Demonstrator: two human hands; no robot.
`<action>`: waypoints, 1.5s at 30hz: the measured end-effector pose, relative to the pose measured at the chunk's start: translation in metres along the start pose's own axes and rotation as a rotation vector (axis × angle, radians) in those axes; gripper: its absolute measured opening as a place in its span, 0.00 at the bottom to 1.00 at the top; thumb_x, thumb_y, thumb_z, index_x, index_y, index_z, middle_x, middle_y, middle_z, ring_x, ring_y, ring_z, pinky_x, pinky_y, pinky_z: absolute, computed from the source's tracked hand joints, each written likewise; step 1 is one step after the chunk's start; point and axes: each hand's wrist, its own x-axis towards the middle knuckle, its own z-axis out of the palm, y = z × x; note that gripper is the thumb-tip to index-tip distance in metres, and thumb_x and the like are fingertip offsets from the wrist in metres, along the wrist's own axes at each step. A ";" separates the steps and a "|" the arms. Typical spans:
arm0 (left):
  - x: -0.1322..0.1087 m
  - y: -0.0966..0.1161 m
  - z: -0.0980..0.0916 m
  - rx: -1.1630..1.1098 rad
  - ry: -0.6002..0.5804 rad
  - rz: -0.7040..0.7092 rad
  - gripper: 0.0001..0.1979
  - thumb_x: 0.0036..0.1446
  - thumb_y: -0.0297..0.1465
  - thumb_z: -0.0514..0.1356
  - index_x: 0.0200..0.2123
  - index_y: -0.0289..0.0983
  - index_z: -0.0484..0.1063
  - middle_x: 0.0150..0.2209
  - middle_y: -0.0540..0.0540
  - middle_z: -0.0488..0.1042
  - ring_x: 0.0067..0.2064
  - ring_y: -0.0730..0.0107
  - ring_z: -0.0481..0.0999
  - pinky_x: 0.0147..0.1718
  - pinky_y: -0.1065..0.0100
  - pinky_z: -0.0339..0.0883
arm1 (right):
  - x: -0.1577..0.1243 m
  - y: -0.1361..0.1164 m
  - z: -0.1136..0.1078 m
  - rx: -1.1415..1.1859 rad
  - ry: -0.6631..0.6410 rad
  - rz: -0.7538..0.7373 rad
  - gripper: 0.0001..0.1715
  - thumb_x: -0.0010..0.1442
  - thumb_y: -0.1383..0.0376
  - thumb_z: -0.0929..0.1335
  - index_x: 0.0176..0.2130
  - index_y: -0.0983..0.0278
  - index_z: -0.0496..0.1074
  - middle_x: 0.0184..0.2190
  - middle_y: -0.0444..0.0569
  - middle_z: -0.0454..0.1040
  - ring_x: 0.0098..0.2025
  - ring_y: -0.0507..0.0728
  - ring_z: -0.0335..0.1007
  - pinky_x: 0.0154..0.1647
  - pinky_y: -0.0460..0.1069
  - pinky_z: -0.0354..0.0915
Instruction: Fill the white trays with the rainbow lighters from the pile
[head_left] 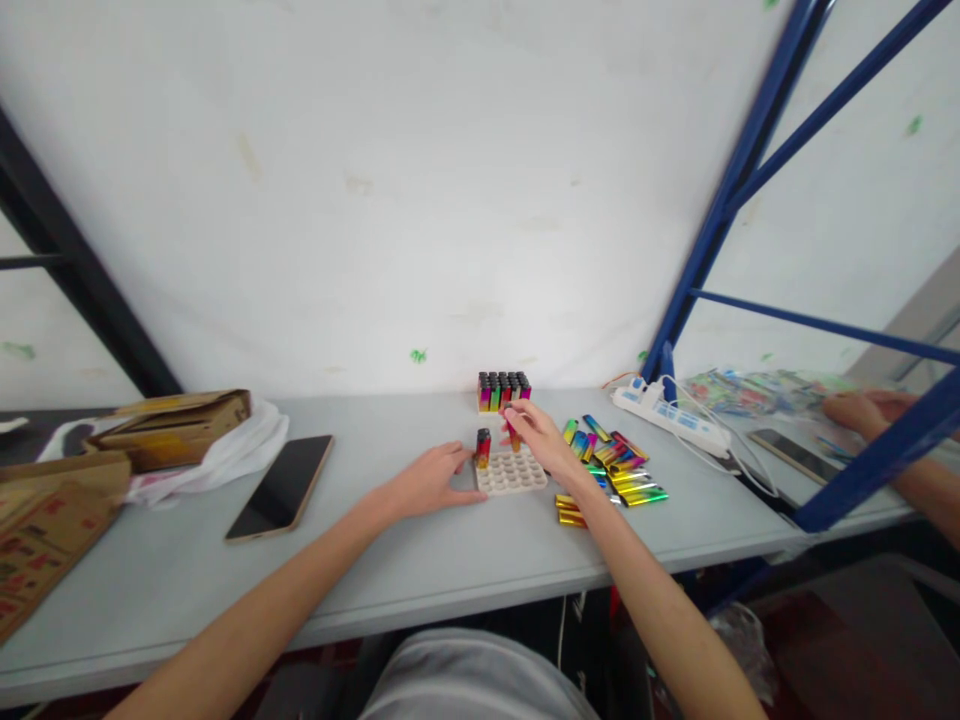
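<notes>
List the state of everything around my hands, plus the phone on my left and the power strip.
Near tray: partly filled
Standing lighters: upright at the tray's left end
Held lighter: roughly upright; whether seated is unclear
Right hand: closed on that lighter
Left hand: open, at the tray's left side
Far lighters: upright, packed in rows
Loose lighters: lying scattered
Phone: flat, screen dark
Power strip: lying flat

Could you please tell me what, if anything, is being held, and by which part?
The right hand holds a lighter by its upper end; the left hand is at the holed tray, any grip there unclear.
</notes>
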 end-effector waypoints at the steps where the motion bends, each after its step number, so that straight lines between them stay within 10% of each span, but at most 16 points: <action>1: 0.000 0.000 0.000 0.003 -0.003 0.000 0.26 0.62 0.57 0.62 0.42 0.38 0.73 0.39 0.44 0.74 0.41 0.54 0.75 0.42 0.60 0.67 | 0.000 -0.001 -0.002 -0.051 -0.001 -0.040 0.28 0.62 0.39 0.71 0.43 0.60 0.75 0.39 0.46 0.76 0.41 0.56 0.73 0.42 0.48 0.70; 8: -0.001 -0.001 0.000 0.021 -0.007 -0.006 0.26 0.62 0.58 0.62 0.40 0.38 0.72 0.39 0.44 0.73 0.41 0.55 0.75 0.42 0.60 0.67 | -0.005 -0.005 -0.012 -0.227 -0.271 -0.075 0.26 0.64 0.43 0.73 0.33 0.63 0.78 0.25 0.43 0.76 0.29 0.54 0.71 0.39 0.50 0.67; 30: 0.000 -0.004 0.002 -0.024 -0.008 -0.005 0.27 0.62 0.57 0.63 0.46 0.37 0.76 0.41 0.41 0.77 0.43 0.53 0.77 0.44 0.60 0.69 | -0.011 -0.018 0.001 -0.210 -0.525 -0.087 0.21 0.62 0.45 0.76 0.38 0.60 0.81 0.29 0.46 0.83 0.32 0.58 0.79 0.35 0.49 0.68; 45: -0.001 -0.004 0.004 -0.017 0.024 0.002 0.29 0.61 0.59 0.62 0.42 0.38 0.75 0.40 0.42 0.75 0.41 0.54 0.76 0.41 0.60 0.68 | -0.010 0.004 0.004 -0.456 -0.416 -0.125 0.21 0.64 0.50 0.76 0.29 0.62 0.78 0.24 0.47 0.80 0.26 0.56 0.72 0.29 0.48 0.61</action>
